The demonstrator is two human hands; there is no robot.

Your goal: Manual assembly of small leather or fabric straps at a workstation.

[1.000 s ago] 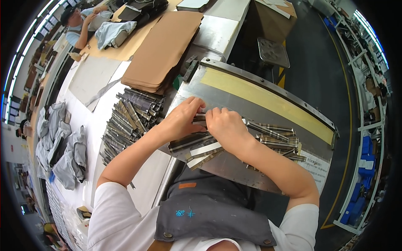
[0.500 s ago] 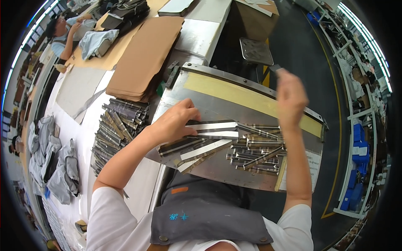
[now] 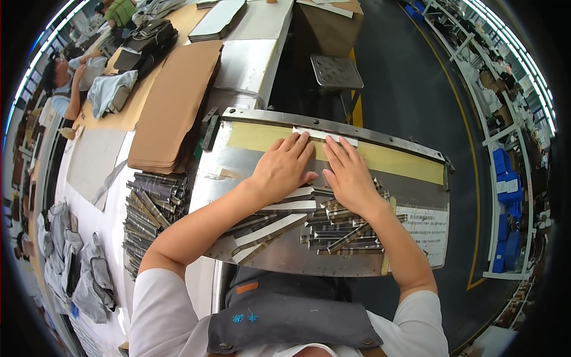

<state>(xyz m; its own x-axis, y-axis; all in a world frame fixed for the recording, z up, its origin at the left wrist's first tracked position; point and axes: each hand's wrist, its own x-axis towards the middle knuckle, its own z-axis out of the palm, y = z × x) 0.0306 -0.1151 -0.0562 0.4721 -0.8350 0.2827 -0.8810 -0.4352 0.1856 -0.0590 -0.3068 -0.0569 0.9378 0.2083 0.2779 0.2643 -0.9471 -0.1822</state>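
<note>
A narrow white strip (image 3: 318,134) lies along a metal bar (image 3: 267,116) at the far edge of a metal plate machine (image 3: 208,184). My left hand (image 3: 282,166) rests flat with its fingertips on the strip's left part. Beside it, my right hand (image 3: 350,178) lies flat, fingertips on the right part. Both hands are open, fingers stretched out, and a yellow tape band (image 3: 410,162) runs under them. Nearer me are loose white-faced strips (image 3: 270,229) and a heap of short dark plaid strips (image 3: 342,238), partly hidden by my right forearm.
A larger pile of dark strips (image 3: 148,214) sits left of the plate, near stacked brown sheets (image 3: 172,107). Grey cloth pieces (image 3: 77,256) lie farther left. A stool (image 3: 336,71) stands beyond the bar. Shelving with blue bins (image 3: 507,184) lines the right; a co-worker (image 3: 68,86) is at upper left.
My right hand has come down from above the bar's right side onto the plate. My left hand has left the loose strips and moved forward. A white strip now lies against the bar.
</note>
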